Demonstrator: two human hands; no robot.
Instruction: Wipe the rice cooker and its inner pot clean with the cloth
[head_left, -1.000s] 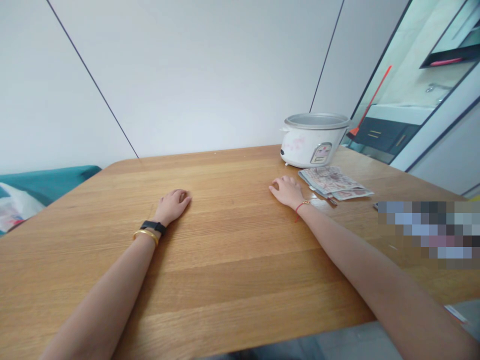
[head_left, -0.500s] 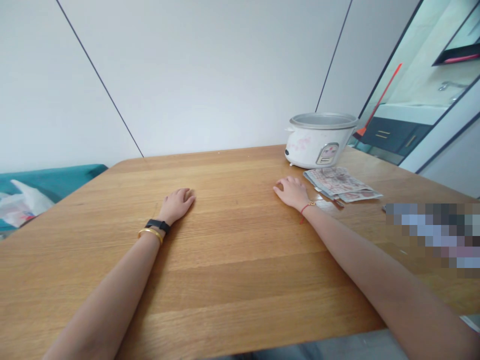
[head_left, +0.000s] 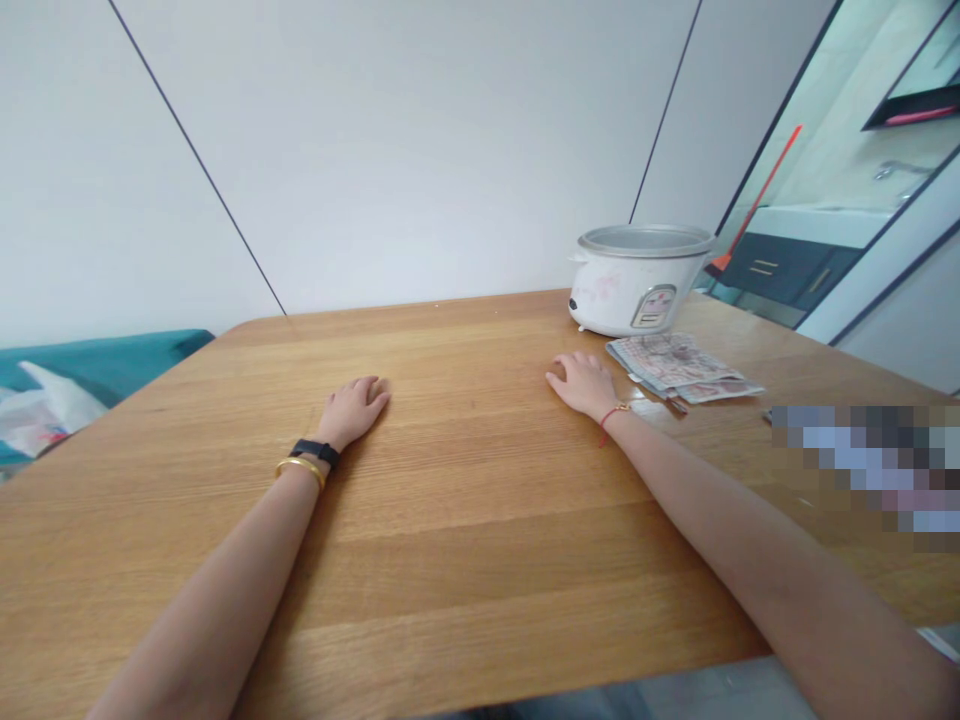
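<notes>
Stack of printed papers (head_left: 679,365): I see it lying flat right of centre in the frame, fanned a little. It sits just in front of the rice cooker and just beside my operator's right hand. I cannot tell whether they touch.
Right hand (head_left: 581,383): palm down on the surface, fingers (head_left: 561,372) close together and slightly bent, gripping nothing. A red string (head_left: 613,412) circles the wrist.
Left hand (head_left: 352,410): palm down left of centre, well apart from the papers. Its fingers are loosely curled together and it holds nothing. A black band (head_left: 315,451) and a gold bangle (head_left: 300,467) sit on the wrist.
Surface (head_left: 465,500): light wood with long grain, filling the lower half of the frame.
Rice cooker (head_left: 641,280): white, lid off, in the upper right part of the surface near the wall.
Change: against half a second ago I find both hands and the papers in the same spots. Since a second ago only the view has swung slightly. I read this as the hands being at rest with nothing picked up.
Writing: the cooker's front panel and the print on the papers are too small for me to read, and no brand shows.
Edges: a teal sofa (head_left: 112,360) with a plastic bag (head_left: 37,415) at the left edge. A red-handled broom (head_left: 757,195) is in the upper right and a blurred patch (head_left: 870,465) at the right edge.
</notes>
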